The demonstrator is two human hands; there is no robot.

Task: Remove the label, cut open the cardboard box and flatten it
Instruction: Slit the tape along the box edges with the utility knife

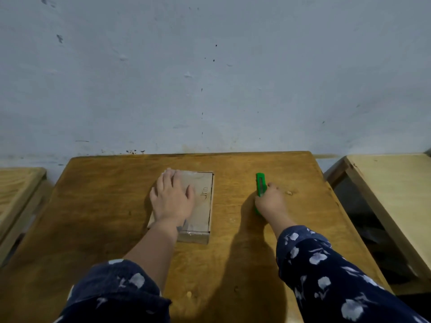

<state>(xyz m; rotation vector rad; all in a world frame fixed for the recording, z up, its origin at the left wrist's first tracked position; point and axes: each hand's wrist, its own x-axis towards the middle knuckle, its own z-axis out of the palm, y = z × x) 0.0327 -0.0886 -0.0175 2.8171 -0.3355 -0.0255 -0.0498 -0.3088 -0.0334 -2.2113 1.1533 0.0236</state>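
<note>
Scuffed blue wall — wooden table

Dim light, soft blur, wide-angle edge warp, shadows beneath forearms.

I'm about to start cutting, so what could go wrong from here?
The left hand lies flat on the box, so a cut across the top could reach its fingers. The right hand grips the knife beside the box; whether the blade is out is unclear, so check before moving it.

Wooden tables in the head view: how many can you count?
3. The main table under the hands in the centre, one partly cut off at the left edge, one paler table at right. More may lie outside the frame.
</note>
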